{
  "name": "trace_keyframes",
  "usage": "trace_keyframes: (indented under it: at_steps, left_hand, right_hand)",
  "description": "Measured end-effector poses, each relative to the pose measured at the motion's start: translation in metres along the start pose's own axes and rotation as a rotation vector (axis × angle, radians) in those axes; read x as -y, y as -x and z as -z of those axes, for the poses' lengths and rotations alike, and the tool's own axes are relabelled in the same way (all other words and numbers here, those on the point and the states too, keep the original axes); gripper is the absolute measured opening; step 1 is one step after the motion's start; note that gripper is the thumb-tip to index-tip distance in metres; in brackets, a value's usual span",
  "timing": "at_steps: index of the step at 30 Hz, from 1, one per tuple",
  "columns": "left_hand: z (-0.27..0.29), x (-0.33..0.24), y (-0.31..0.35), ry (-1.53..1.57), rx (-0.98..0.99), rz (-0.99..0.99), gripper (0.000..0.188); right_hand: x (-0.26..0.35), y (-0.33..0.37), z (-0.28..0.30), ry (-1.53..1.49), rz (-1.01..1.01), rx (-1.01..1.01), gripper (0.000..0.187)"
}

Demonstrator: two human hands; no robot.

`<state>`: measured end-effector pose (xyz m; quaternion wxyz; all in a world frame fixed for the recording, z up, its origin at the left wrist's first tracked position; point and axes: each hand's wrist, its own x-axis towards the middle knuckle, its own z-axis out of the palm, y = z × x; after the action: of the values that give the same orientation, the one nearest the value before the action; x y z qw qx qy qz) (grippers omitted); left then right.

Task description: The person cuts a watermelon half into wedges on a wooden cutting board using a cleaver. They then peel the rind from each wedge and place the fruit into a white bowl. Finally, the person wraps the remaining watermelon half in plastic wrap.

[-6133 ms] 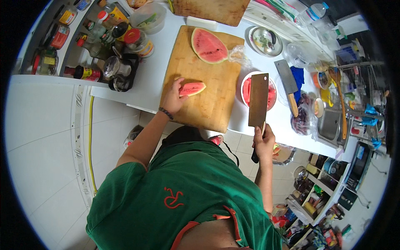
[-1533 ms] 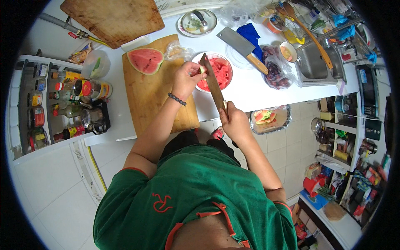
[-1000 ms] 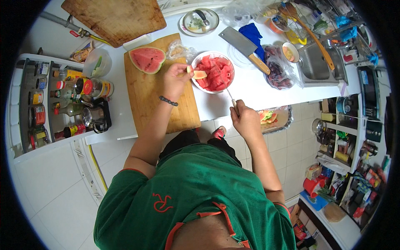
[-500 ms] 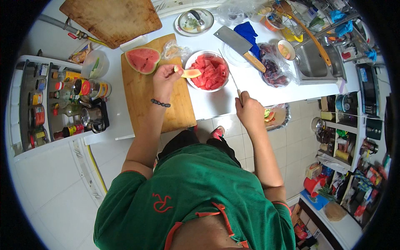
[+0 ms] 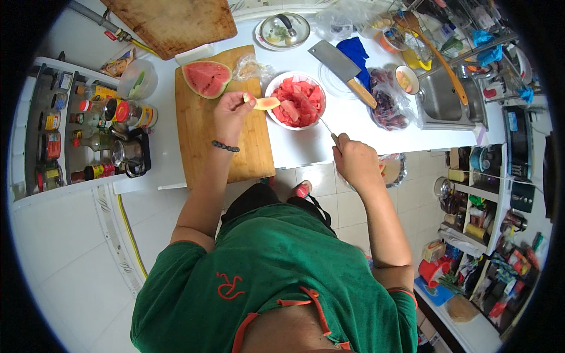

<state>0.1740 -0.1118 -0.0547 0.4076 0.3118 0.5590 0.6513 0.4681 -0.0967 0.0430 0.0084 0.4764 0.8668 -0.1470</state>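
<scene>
My left hand [image 5: 231, 115], with a dark beaded bracelet at the wrist, pinches one end of a pale watermelon rind [image 5: 269, 103]. The rind's other end reaches over the near left rim of a white bowl [image 5: 281, 123] heaped with red watermelon chunks [image 5: 297, 97]. My right hand [image 5: 358, 160] grips the handle of a narrow knife [image 5: 328, 129]. Its blade points up and left to the bowl's right side, and its tip is hard to make out against the fruit. Left of the bowl, a large watermelon wedge [image 5: 207, 79] lies on a wooden cutting board [image 5: 250, 156].
A cleaver [image 5: 335, 60] lies behind the bowl to the right, beside bagged dark fruit [image 5: 388, 103] and a sink [image 5: 441, 97]. A glass lid [image 5: 284, 29] sits at the back. Jars [image 5: 132, 113] fill the left shelf. Below the counter is a foil-edged container [image 5: 395, 170].
The knife has swung left and lower, from beside the bowl's right rim to over the fruit. A paler chunk now shows near the rind's tip. My left hand keeps its hold.
</scene>
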Motion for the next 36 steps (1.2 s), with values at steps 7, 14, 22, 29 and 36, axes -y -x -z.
trace_keyframes:
  at_steps: [7,14,22,29,36]
  left_hand:
    - [-0.022,-0.006,0.006,0.02,0.108,0.006,0.017]
    - [-0.12,0.034,0.064,0.088,0.621,0.222,0.019]
    - [-0.241,0.123,0.145,-0.606,0.749,0.017,0.055]
    - [-0.173,0.096,0.131,-0.602,0.78,-0.13,0.016]
    - [-0.039,0.049,0.081,-0.599,0.215,-0.075,0.014]
  right_hand:
    - [-0.015,0.027,0.009,-0.319,-0.171,-0.081,0.019]
    - [-0.078,0.114,0.022,-0.866,-0.536,-0.359,0.017]
    - [-0.091,0.147,0.024,-0.967,-0.625,-0.483,0.019]
    - [-0.08,0.125,-0.003,-1.035,-0.53,-0.359,0.019]
    - [-0.035,0.058,-0.023,-0.933,-0.324,-0.099,0.015]
